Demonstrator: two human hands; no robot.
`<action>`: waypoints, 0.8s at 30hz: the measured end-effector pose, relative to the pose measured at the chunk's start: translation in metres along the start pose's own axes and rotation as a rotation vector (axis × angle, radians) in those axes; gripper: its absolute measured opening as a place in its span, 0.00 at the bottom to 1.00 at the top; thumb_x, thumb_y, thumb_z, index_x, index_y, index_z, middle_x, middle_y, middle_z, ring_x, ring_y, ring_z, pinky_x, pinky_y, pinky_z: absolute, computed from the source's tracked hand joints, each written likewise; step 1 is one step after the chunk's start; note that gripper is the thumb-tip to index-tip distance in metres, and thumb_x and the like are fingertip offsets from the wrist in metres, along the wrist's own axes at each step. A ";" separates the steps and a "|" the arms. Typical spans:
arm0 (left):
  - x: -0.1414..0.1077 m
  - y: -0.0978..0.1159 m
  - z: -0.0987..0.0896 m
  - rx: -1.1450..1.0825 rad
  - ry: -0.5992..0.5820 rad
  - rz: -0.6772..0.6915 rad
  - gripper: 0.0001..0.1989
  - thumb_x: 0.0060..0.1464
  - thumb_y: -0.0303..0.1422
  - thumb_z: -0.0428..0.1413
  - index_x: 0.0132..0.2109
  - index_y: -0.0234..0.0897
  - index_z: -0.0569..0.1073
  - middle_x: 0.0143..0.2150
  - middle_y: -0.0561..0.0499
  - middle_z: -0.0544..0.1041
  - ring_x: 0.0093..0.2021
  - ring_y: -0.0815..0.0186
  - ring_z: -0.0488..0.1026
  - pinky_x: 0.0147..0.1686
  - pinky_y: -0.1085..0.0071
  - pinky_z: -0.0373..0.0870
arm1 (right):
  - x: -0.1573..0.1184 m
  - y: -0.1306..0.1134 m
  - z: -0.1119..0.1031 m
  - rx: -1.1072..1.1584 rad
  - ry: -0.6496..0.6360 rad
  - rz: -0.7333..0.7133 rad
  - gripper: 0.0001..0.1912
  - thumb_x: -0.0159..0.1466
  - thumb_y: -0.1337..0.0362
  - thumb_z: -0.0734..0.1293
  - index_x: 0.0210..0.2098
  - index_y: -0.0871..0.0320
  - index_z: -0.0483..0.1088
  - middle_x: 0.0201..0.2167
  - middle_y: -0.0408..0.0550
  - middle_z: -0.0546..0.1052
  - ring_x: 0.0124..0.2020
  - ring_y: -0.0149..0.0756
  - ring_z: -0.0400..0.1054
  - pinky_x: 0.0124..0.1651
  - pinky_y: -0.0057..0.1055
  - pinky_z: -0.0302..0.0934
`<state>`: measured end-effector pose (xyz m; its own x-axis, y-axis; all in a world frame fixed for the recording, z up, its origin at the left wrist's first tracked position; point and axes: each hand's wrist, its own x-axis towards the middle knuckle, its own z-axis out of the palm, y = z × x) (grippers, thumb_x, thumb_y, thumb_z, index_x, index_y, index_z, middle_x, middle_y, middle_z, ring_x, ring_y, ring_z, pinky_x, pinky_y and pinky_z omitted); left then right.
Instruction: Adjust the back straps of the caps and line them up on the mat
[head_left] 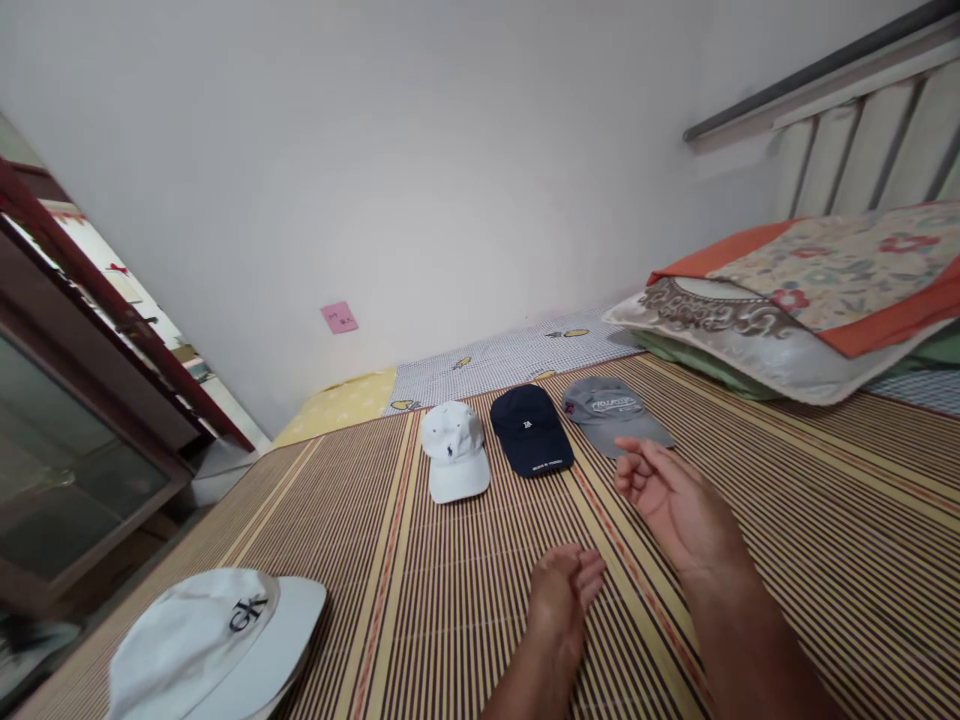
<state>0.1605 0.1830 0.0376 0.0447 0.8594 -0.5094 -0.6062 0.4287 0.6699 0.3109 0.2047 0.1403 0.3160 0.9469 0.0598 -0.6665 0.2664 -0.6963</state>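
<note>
My left hand (564, 590) hovers over the mat in front of the caps, palm turned inward, its fingers apart from the thumb and nothing in it. My right hand (679, 500) is just in front of the grey cap (611, 410), with loosely bent fingers and nothing visible in them. Its fingertips overlap the edge of the grey brim; I cannot tell if they touch. Left of the grey cap lies a navy cap (529, 430), then a white cap (454, 450) with a small dark emblem, all brims toward me. A larger white cap (202, 640) with black letters lies at lower left.
A striped bamboo mat (435, 600) covers the bed. Stacked pillows (810, 290) lie at right, below a radiator (870, 150). A pink note (339, 317) is on the wall. A glass-fronted cabinet (67, 470) stands beyond the left edge.
</note>
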 end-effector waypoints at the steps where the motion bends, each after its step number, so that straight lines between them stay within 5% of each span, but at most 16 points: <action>1: -0.008 -0.004 -0.010 0.007 -0.005 -0.006 0.06 0.59 0.21 0.55 0.43 0.24 0.74 0.42 0.29 0.83 0.41 0.53 0.85 0.52 0.60 0.76 | 0.000 0.001 0.001 -0.003 0.001 0.004 0.21 0.49 0.53 0.83 0.36 0.59 0.82 0.24 0.44 0.77 0.28 0.30 0.69 0.30 0.23 0.66; 6: -0.030 -0.023 -0.070 -0.040 -0.098 -0.051 0.12 0.53 0.29 0.62 0.45 0.29 0.76 0.52 0.30 0.82 0.53 0.50 0.82 0.57 0.60 0.73 | -0.002 0.009 0.005 -0.020 -0.006 0.033 0.22 0.46 0.52 0.83 0.35 0.60 0.82 0.24 0.45 0.77 0.28 0.30 0.69 0.30 0.23 0.66; 10: -0.034 -0.033 -0.102 -0.062 -0.038 -0.091 0.16 0.47 0.31 0.65 0.43 0.31 0.76 0.56 0.28 0.80 0.56 0.47 0.80 0.56 0.60 0.74 | -0.007 0.017 0.011 -0.058 -0.046 0.043 0.21 0.48 0.51 0.82 0.35 0.59 0.82 0.24 0.45 0.77 0.28 0.31 0.69 0.31 0.24 0.66; 19: -0.055 -0.049 -0.101 -0.006 0.212 0.027 0.14 0.46 0.33 0.64 0.42 0.34 0.74 0.54 0.27 0.80 0.59 0.42 0.78 0.61 0.54 0.70 | -0.025 0.032 0.014 -0.355 -0.195 0.049 0.26 0.53 0.41 0.78 0.32 0.58 0.79 0.26 0.47 0.78 0.27 0.34 0.71 0.32 0.30 0.66; 24: -0.066 -0.055 -0.114 -0.059 0.208 0.091 0.12 0.47 0.30 0.63 0.40 0.35 0.74 0.48 0.31 0.82 0.53 0.47 0.81 0.59 0.57 0.72 | -0.039 0.050 0.000 -0.683 -0.342 0.153 0.28 0.55 0.36 0.73 0.25 0.57 0.73 0.23 0.47 0.77 0.23 0.35 0.71 0.29 0.31 0.62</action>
<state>0.1001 0.0713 -0.0272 -0.1729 0.8153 -0.5527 -0.6458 0.3298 0.6886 0.2651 0.1808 0.1028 -0.0457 0.9967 0.0673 -0.0870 0.0631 -0.9942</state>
